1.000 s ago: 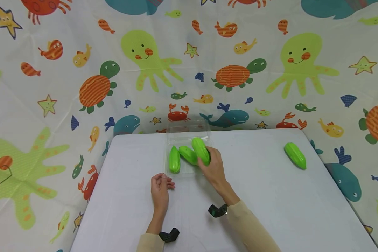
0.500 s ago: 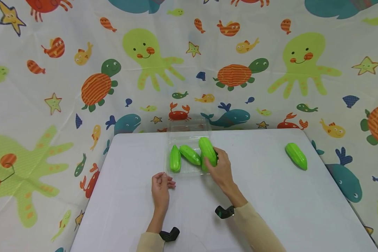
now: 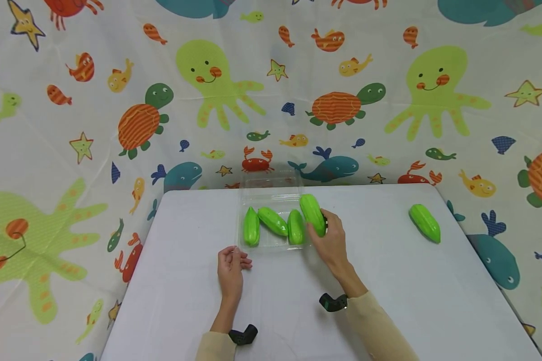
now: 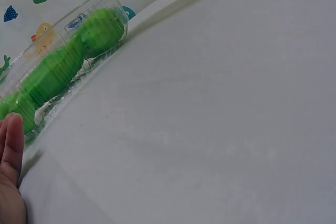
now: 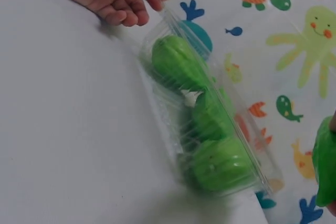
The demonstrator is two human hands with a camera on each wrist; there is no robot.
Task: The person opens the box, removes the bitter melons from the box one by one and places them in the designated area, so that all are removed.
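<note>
Held a green vegetable (image 3: 311,209) in the right hand (image 3: 331,245), with thumb and fingers curled round its near right part. Showed in the head view at the far right of the clear container (image 3: 268,243), along the right wall; appeared raised above the rim in the left wrist view. Could not tell from these angles whether touching that wall. Touched the near left corner of the container with the left hand (image 3: 231,268), with fingertips gathered at the rim and the remaining fingers loosely bent; could not tell whether pinching the plastic or merely resting against it. Counted three more inside: a left vegetable (image 3: 251,228) pointing far, a slanted vegetable (image 3: 273,221) in the middle, and a right vegetable (image 3: 295,227) close to the right wall. Found a lone vegetable (image 3: 425,223) well apart, on the right of the white table (image 3: 433,301).

Called, in judgement, for an even grip round the smooth, rounded body, firm enough against slipping. Called also for clearance above the right wall during any sideways travel, to avoid dragging the container or nudging the right vegetable. Favoured steady left fingertips at the corner, given thin plastic likely to slide.
</note>
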